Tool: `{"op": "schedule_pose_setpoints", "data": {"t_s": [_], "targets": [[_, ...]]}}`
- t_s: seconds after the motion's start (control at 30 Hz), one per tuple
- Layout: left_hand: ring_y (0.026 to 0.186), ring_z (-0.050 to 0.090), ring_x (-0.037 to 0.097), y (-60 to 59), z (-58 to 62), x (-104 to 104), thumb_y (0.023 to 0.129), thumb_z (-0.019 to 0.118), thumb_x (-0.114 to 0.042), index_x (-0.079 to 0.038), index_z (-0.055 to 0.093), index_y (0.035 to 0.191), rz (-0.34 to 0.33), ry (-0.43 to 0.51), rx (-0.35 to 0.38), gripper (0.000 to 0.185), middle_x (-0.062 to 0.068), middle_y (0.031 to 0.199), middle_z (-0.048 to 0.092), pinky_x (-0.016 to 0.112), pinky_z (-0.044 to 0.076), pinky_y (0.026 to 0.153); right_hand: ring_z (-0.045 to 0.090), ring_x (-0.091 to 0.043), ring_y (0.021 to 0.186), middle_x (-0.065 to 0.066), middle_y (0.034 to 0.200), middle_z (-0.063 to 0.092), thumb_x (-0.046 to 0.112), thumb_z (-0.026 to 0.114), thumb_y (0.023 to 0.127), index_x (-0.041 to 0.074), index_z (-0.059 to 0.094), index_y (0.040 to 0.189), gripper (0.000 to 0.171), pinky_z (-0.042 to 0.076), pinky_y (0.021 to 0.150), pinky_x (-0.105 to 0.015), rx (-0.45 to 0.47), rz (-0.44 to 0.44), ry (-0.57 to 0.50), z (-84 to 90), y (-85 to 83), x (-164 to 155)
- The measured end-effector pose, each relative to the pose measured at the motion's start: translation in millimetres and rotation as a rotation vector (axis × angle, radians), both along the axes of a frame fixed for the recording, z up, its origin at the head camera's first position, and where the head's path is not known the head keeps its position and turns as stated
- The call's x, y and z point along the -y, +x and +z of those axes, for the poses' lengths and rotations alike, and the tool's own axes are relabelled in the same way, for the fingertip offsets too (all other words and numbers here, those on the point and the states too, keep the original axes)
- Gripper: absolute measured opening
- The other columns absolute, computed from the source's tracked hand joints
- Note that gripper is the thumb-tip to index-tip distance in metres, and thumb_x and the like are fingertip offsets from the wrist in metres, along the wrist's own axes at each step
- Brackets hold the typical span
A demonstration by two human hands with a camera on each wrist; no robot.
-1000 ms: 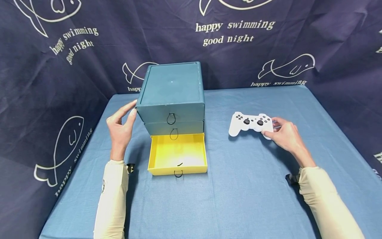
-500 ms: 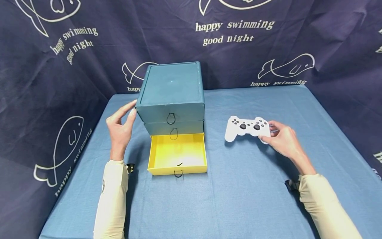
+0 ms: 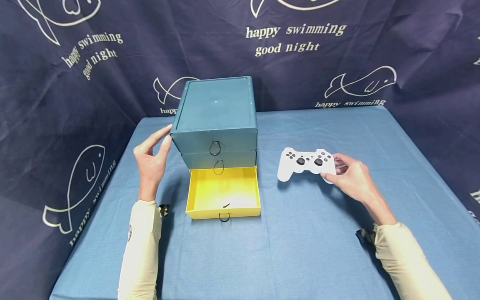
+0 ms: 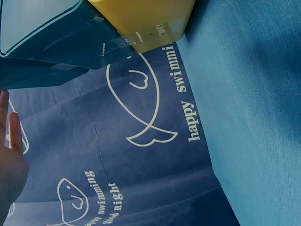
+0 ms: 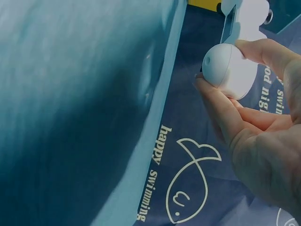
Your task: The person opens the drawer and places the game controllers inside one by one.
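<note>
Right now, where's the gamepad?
Head view: the gamepad is right of the open yellow drawer, its right grip held by the right hand above the table.

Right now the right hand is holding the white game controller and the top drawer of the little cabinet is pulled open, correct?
Not quite. In the head view it is the bottom drawer, the yellow one, that is pulled open; the two above are shut. The right hand does hold the white game controller.

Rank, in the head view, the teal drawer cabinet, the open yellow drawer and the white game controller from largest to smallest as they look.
1. Teal plastic drawer cabinet, plainly largest.
2. Open yellow plastic drawer, pulled out at its base.
3. White game controller, held at one grip by the right hand, smallest.
All three lie at similar depth, so the order seems sound.
</note>
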State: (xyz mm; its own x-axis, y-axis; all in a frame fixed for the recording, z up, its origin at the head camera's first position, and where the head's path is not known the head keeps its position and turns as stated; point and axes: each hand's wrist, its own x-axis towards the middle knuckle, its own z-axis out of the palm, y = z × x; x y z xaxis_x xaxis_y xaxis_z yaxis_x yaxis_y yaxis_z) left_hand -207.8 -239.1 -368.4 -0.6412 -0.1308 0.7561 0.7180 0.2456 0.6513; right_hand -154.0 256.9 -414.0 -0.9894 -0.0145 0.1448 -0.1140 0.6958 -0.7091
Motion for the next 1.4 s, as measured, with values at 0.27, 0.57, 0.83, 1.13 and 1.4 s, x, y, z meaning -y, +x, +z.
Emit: {"op": "schedule_pose_setpoints", "data": {"t_s": [0.27, 0.57, 0.83, 1.13, 1.4], "targets": [[0.114, 0.069, 0.021, -0.2, 1.0, -0.5, 0.094, 0.068, 0.004, 0.004, 0.074, 0.122, 0.000, 0.000, 0.001, 0.028, 0.014, 0.119, 0.074, 0.037, 0.051, 0.103, 0.069, -0.039, 0.096, -0.028, 0.115, 0.069, 0.016, 0.083, 0.087, -0.007, 0.061, 0.132, 0.055, 0.048, 0.069, -0.012, -0.008, 0.021, -0.027, 8.9, 7.2, 8.9], [0.114, 0.069, 0.021, -1.3, 2.4, -1.6, 0.094, 0.067, 0.006, 0.004, 0.075, 0.122, -0.003, 0.005, -0.002, 0.029, 0.013, 0.118, 0.075, 0.037, 0.051, 0.103, 0.070, -0.039, 0.097, -0.027, 0.115, 0.069, 0.017, 0.084, 0.086, -0.006, 0.060, 0.134, 0.058, 0.048, 0.069, -0.013, -0.021, 0.039, -0.031, 16.9, 14.7, 17.7], [0.113, 0.070, 0.020, -1.4, 3.3, -2.2, 0.093, 0.067, 0.007, 0.005, 0.075, 0.121, -0.003, 0.004, -0.022, 0.028, 0.015, 0.117, 0.075, 0.037, 0.051, 0.103, 0.070, -0.034, 0.095, -0.022, 0.113, 0.071, 0.018, 0.085, 0.085, -0.001, 0.063, 0.132, 0.055, 0.048, 0.067, -0.016, -0.022, 0.043, -0.034, 22.3, 23.3, 26.3], [0.114, 0.069, 0.021, -0.3, 3.2, -2.0, 0.094, 0.068, 0.005, 0.004, 0.075, 0.122, -0.001, -0.007, -0.009, 0.028, 0.015, 0.119, 0.074, 0.038, 0.050, 0.104, 0.070, -0.032, 0.094, -0.021, 0.112, 0.071, 0.017, 0.085, 0.085, -0.002, 0.062, 0.134, 0.057, 0.049, 0.067, -0.018, -0.022, 0.056, -0.045, 26.2, 31.7, 37.0], [0.116, 0.068, 0.020, 1.6, 1.4, -0.7, 0.095, 0.068, 0.003, 0.004, 0.074, 0.123, 0.008, -0.016, 0.015, 0.029, 0.014, 0.120, 0.074, 0.037, 0.049, 0.105, 0.070, -0.029, 0.094, -0.018, 0.113, 0.071, 0.017, 0.085, 0.084, 0.002, 0.064, 0.133, 0.055, 0.049, 0.068, -0.019, -0.013, 0.081, -0.070, 28.6, 36.4, 46.0]]}}
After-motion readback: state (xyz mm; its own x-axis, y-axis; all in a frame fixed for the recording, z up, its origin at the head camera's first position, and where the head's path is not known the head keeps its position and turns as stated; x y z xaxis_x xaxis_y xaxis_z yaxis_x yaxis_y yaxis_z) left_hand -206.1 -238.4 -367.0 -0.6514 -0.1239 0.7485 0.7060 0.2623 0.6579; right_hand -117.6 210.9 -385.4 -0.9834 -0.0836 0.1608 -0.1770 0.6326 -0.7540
